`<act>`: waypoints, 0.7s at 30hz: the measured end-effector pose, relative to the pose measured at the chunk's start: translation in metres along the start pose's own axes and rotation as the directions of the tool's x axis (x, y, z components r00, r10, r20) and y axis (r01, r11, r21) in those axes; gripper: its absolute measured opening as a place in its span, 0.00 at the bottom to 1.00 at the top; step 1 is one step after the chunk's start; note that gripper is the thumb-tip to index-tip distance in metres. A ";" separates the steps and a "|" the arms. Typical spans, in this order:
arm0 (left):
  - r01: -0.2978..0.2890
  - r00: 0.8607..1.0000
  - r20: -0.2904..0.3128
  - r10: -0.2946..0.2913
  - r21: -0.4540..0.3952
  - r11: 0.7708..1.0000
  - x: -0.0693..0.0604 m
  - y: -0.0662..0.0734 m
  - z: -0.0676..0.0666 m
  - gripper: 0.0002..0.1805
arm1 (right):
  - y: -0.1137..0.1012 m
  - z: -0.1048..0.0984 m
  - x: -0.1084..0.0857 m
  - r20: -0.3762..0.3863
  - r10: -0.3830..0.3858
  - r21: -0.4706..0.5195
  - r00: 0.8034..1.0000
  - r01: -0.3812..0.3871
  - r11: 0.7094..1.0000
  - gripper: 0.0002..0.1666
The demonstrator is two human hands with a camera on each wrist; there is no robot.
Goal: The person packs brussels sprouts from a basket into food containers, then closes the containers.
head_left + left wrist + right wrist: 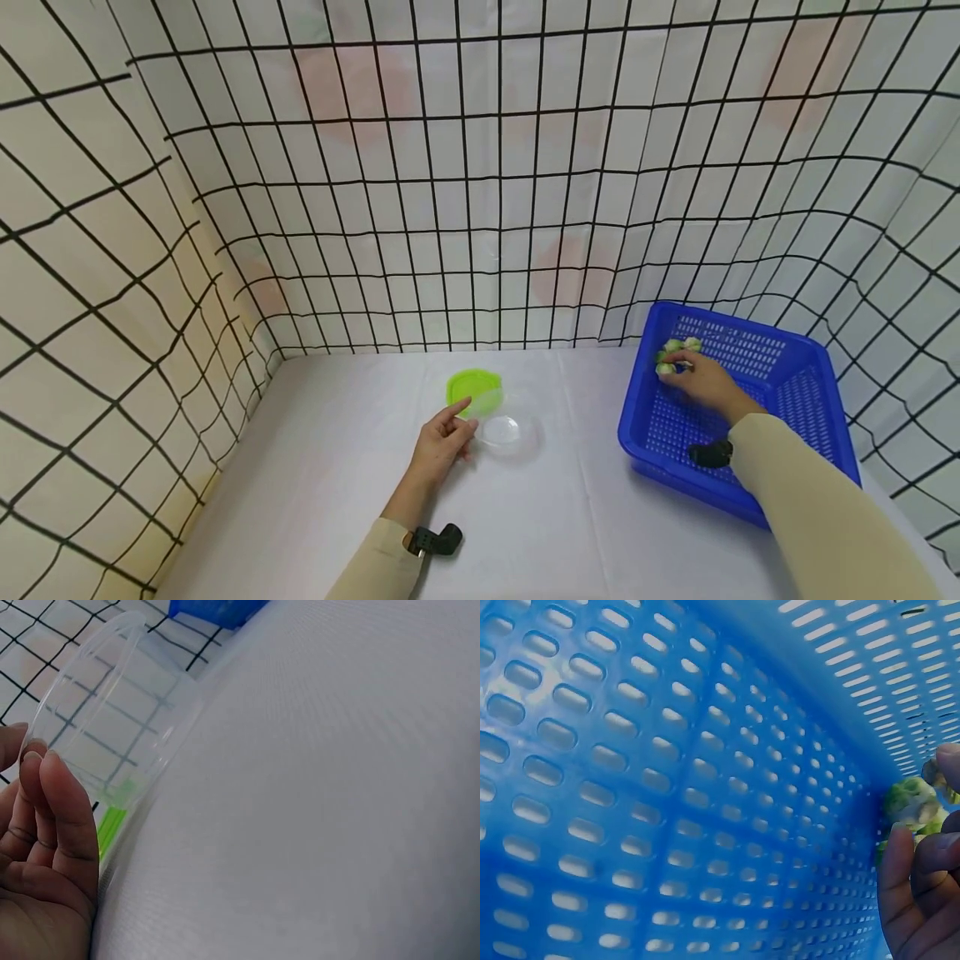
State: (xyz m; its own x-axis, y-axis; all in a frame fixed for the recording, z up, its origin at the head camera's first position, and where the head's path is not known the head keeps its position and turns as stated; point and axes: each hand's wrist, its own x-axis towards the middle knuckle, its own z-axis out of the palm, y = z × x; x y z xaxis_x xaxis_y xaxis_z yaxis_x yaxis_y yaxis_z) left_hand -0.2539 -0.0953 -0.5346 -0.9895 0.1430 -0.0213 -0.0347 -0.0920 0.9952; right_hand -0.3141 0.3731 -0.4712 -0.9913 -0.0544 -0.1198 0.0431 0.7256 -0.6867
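Note:
A clear plastic bowl (507,433) stands on the white tabletop, and my left hand (441,442) pinches its rim between thumb and fingertips. The left wrist view shows the see-through bowl (124,712) at close range. Just behind it lies a bright green lid (472,388). Over on the right, my right hand (705,385) reaches into a blue plastic basket (813,417). There its fingers pinch a Brussels sprout, partly hidden by the fingertips. Several pale green Brussels sprouts (672,345) cluster in the basket's far left corner; in the right wrist view one sprout (909,801) sits beside the fingers.
A black wire grid (461,225) with white cloth behind it rises at the back and both sides. The basket's slotted walls stand around my right hand. White cloth covers the tabletop (315,467).

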 end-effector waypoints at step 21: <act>-0.015 1.000 0.009 0.015 -0.006 1.000 -0.002 0.000 0.001 0.31 | -0.037 -0.018 -0.012 -0.096 -0.004 0.104 0.995 0.014 0.994 0.42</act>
State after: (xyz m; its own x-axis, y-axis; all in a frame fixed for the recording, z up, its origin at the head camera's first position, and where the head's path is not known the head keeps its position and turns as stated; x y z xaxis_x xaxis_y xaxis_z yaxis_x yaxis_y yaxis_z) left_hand -0.2520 -0.0948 -0.5341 -0.9886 0.1504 -0.0051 -0.0204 -0.1002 0.9948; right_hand -0.3061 0.3598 -0.4315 -0.9988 0.0084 -0.0478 0.0418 0.6493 -0.7594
